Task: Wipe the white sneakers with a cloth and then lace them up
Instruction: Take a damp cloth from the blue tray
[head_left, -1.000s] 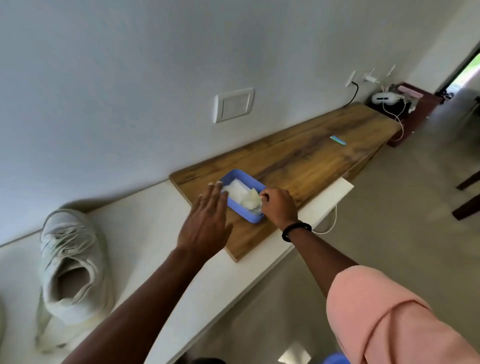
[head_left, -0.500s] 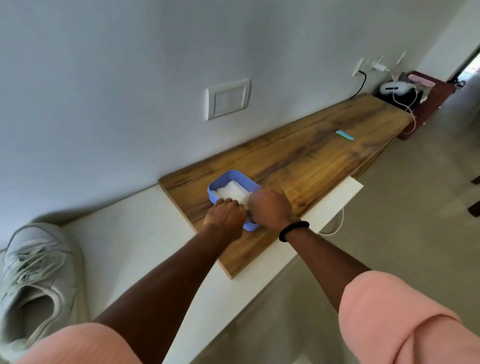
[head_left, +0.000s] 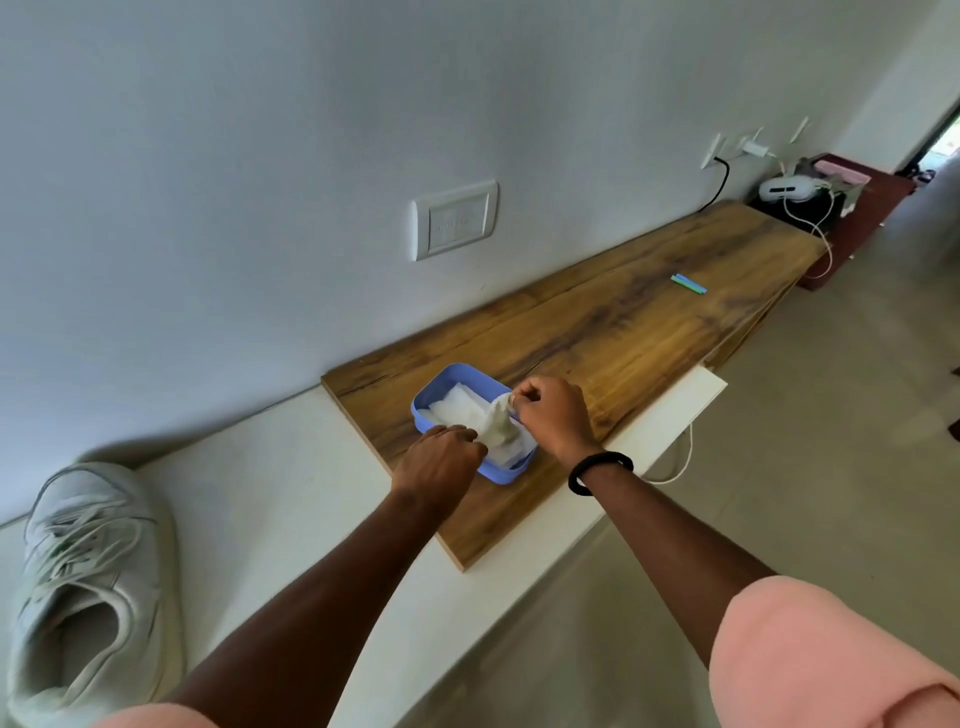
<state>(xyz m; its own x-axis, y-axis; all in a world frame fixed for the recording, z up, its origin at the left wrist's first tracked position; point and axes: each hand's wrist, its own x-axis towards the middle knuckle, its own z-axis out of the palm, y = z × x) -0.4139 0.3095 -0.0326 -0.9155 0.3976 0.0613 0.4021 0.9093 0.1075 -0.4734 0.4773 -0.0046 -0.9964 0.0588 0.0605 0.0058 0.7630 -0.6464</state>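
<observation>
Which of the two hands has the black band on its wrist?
The right hand, pinching the cloth above the blue box; the left hand wears none.

Plain white wall (head_left: 260, 156) with switch plate (head_left: 454, 219), sockets (head_left: 719, 150) further right. White bench (head_left: 270, 499) along it, wood-grain board (head_left: 623, 332) on top. Beige floor (head_left: 831, 467). Dark red cabinet (head_left: 878, 200) at far end; daylight from doorway (head_left: 949, 137).

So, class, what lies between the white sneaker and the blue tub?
In the head view, only bare white ledge and the wooden board's near end separate the white sneaker from the blue tub.
</observation>
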